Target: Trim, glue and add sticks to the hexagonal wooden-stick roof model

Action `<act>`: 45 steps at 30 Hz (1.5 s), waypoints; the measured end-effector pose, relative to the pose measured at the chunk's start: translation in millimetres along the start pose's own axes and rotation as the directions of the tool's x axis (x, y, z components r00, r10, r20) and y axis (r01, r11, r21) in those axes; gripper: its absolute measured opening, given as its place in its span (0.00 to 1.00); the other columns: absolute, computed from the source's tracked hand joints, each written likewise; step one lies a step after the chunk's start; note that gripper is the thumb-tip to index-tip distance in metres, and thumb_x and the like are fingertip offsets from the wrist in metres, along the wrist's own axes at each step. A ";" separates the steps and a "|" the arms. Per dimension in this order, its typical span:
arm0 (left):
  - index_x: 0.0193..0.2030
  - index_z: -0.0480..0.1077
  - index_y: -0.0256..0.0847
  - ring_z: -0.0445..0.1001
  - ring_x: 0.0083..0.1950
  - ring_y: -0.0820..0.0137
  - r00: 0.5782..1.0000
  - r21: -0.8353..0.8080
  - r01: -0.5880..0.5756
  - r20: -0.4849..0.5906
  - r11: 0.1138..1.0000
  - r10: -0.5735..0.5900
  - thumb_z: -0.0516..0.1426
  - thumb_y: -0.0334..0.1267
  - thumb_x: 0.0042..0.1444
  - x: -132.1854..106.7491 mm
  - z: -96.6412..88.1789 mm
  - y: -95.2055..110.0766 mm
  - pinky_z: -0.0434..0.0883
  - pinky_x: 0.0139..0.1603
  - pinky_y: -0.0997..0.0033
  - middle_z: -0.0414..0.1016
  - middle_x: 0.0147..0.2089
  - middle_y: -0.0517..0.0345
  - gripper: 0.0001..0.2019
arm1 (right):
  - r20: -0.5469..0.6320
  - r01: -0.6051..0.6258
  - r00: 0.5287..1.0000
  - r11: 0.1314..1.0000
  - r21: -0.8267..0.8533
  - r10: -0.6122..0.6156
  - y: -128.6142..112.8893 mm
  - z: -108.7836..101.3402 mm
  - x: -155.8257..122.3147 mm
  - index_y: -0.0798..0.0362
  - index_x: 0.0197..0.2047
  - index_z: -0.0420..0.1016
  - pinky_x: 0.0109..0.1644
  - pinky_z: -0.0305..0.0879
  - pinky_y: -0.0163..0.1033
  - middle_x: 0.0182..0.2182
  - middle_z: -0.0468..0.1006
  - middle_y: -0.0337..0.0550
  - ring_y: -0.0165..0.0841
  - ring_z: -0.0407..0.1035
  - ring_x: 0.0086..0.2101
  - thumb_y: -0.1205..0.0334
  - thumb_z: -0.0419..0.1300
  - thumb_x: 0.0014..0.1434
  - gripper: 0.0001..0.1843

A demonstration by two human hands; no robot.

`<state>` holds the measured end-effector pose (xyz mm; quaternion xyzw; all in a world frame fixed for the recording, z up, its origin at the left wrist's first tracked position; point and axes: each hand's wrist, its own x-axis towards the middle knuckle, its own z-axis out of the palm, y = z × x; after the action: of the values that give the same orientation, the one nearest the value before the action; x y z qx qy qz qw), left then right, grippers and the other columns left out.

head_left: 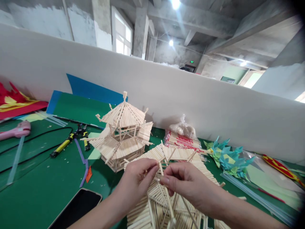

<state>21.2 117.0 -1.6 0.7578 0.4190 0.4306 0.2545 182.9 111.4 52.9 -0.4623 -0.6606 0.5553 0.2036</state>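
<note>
In front of me is a roof-like model (138, 210) built from thin wooden sticks, its far tiers spreading behind my hands. My left hand (140, 179) is closed, with thumb and index finger pinched at the upper end of a pale wooden stick (168, 200). On the other side of that stick, my right hand (182, 181) pinches it a little lower. The stick slants down toward me over the model; whether its lower end is joined to it I cannot tell. Behind and to the left stands a pagoda model (124, 144) of the same sticks.
A pink glue gun (23, 128), yellow-handled pliers (64, 144) and a phone (77, 208) lie at left on the green table (47, 178). Bagged sticks (181, 140), blue-green paper leaves (231, 159) and clear glue sticks (257, 197) are at right. A white partition (202, 101) stands behind.
</note>
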 end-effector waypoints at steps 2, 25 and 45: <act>0.28 0.70 0.35 0.67 0.25 0.73 1.000 -0.002 -0.004 -0.002 1.000 0.004 0.49 0.32 0.57 0.2 -0.3 0.2 0.62 0.25 0.76 0.70 0.23 0.59 0.12 | 0.000 0.000 1.000 1.000 0.002 0.000 0.3 -0.1 0.0 0.55 0.22 0.64 0.25 0.46 0.32 0.18 0.62 0.33 0.24 0.51 0.21 0.65 0.55 0.54 0.10; 0.25 0.67 0.36 0.69 0.26 0.72 1.000 0.011 -0.012 -0.017 1.000 0.012 0.49 0.33 0.57 -0.2 -0.2 -1.9 0.64 0.26 0.75 0.71 0.24 0.56 0.11 | 0.005 0.030 1.000 0.999 0.015 -0.030 0.4 -0.4 0.8 0.55 0.21 0.64 0.25 0.47 0.32 0.18 0.62 0.33 0.24 0.52 0.21 0.64 0.55 0.54 0.11; 0.26 0.67 0.38 0.67 0.25 0.73 1.000 0.013 0.000 -0.007 1.000 0.000 0.49 0.33 0.56 0.4 -1.1 0.9 0.63 0.26 0.76 0.70 0.23 0.59 0.10 | 0.024 0.006 1.000 1.000 -0.001 -0.006 -2.0 -2.4 -0.4 0.55 0.22 0.65 0.25 0.48 0.32 0.19 0.63 0.34 0.24 0.52 0.22 0.66 0.55 0.55 0.10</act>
<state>20.7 116.9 -0.3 0.7579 0.4227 0.4305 0.2482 184.2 112.5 55.6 -0.4538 -0.6645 0.5600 0.1974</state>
